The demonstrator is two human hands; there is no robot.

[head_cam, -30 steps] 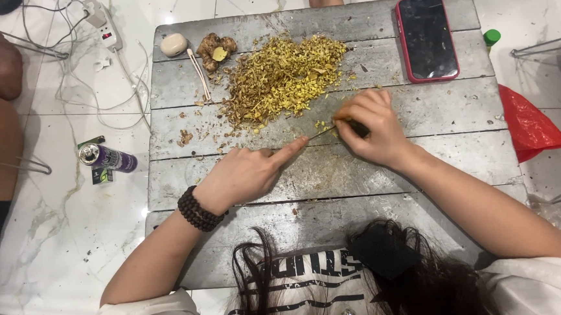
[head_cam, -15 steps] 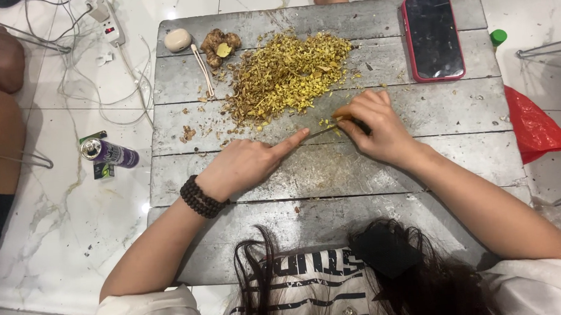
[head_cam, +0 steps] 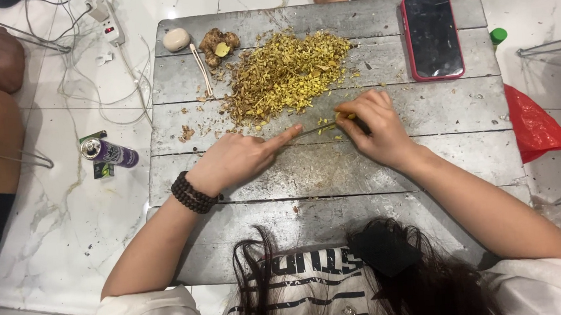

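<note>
We see a big pile of yellow bits cut, near the board's far edge; right hand shut on knife; left hand flat, pointer finger on blade; whole root left.

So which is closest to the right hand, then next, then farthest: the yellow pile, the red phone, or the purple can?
From the right hand:
1. Yellow chopped pile, just up and left on the board.
2. Red phone, at the board's top right corner.
3. Purple can, on the floor far left.

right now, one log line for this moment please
left hand: forefinger pressing knife blade | right hand: gripping knife handle | under blade: yellow bits | beyond: chopped pile | surface: grey wooden board
</note>
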